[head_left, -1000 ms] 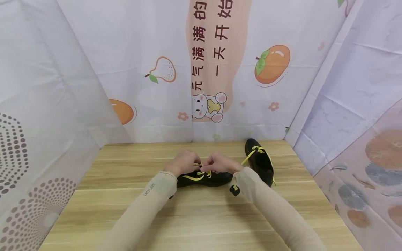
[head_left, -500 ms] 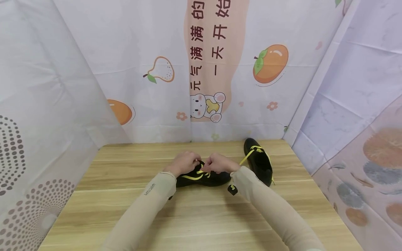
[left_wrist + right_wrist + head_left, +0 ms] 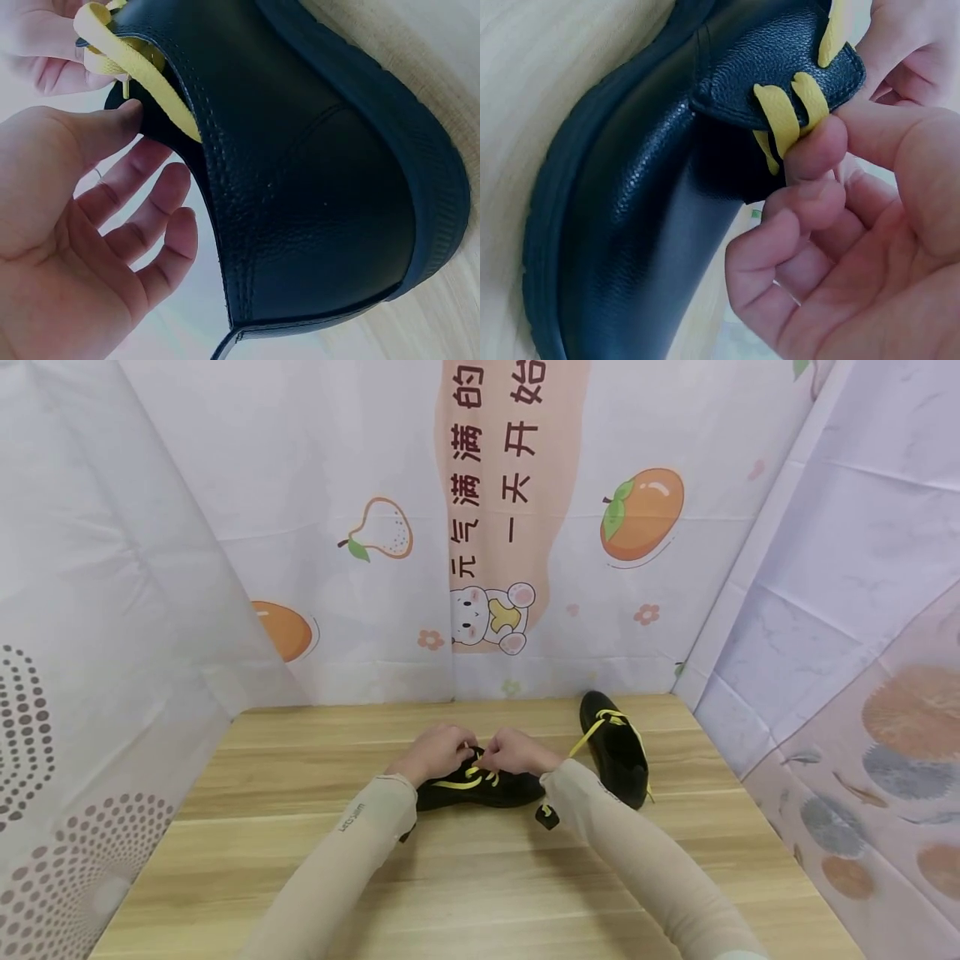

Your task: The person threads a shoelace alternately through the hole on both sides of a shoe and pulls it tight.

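Note:
A black leather shoe (image 3: 498,789) with yellow laces lies sideways on the table, toe to the right, under both hands. My left hand (image 3: 438,753) is at its opening. In the left wrist view the thumb (image 3: 120,124) presses on the black tongue (image 3: 155,116), fingers bent behind it; a loose yellow lace (image 3: 142,71) hangs over the collar. My right hand (image 3: 516,752) works at the eyelets. Its bent fingertips (image 3: 817,146) pinch the yellow lace (image 3: 780,120) where it comes out by the eyelet flap (image 3: 742,82).
A second black shoe (image 3: 618,760) with yellow laces stands at the back right, toe to the rear, one lace stretching left towards the right wrist. A small black piece (image 3: 547,816) sits below the right cuff. Printed curtains (image 3: 337,652) enclose the wooden table (image 3: 480,893).
A yellow lace end raised between both hands a second ago is no longer up there. The right hand has shifted slightly left; the left hand stays by the tongue. The whole view drifts slightly.

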`<state>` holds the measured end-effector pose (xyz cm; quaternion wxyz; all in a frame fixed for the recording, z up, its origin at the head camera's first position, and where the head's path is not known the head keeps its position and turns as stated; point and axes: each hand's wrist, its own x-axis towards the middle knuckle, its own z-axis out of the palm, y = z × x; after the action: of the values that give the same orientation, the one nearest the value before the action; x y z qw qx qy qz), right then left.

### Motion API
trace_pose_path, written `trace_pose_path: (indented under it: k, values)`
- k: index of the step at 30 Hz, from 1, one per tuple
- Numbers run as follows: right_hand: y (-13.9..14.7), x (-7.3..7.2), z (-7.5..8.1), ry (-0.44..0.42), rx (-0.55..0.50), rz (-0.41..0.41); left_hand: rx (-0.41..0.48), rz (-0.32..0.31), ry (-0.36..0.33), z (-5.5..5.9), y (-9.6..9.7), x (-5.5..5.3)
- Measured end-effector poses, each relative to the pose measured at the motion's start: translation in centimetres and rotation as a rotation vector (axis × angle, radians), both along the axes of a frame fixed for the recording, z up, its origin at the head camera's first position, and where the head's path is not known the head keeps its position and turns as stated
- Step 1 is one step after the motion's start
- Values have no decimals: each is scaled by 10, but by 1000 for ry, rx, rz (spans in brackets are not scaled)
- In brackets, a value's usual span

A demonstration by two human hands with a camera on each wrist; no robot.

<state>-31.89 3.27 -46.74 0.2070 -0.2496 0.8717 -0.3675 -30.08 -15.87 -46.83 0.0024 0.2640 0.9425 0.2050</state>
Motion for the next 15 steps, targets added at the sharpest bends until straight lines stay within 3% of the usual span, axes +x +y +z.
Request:
trace_pose_path:
  k: [15]
  values:
    - [-7,0,-7,35,-7,-45,39,-1,23,-3,-2,2]
